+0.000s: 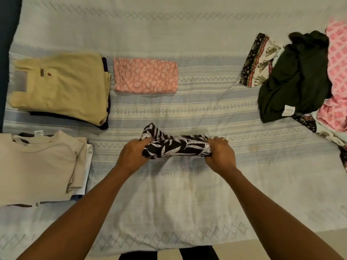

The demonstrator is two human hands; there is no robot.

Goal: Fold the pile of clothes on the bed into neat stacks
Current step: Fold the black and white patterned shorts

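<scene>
Left hand (133,154) and right hand (219,154) grip the ends of a black-and-white leaf-print cloth garment (175,147). It is bunched into a narrow band, with a flap sticking up at 11 o'clock.

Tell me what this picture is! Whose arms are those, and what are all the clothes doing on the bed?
No machine here: a person wears a camera on the head, so this one picture looks down at their own arms. The left hand and right hand each grip an end of a folded-up black cloth with white leaves. Under it lies the pale striped woven bed cover. On the left sit folded clothes: a tan fabric stack, a flat pink patterned cloth and a cream T-shirt stack. On the right is the unfolded heap, with a crumpled dark green garment in it.
</scene>
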